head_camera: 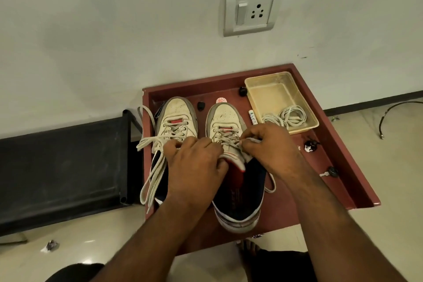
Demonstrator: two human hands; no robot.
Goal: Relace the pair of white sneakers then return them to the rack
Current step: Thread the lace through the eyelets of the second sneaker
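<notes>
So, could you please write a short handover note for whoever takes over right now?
Left hand and right hand both pinch the lace at the right sneaker, on the red table.
Left sneaker: laced through, long ends loose, untied.
Spare laces lie in the plastic tray.
Left to do: finish the right sneaker, tie both, return the pair to the rack.

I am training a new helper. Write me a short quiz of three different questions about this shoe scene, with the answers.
1. True or false: both hands work on the right sneaker.
2. Where does the spare lace lie? A) on the floor B) in the plastic tray C) on the black bench
3. Fill in: the left sneaker has long lace ends hanging over the ____ edge of the red table.

Key: 1 true; 2 B; 3 left.
</notes>
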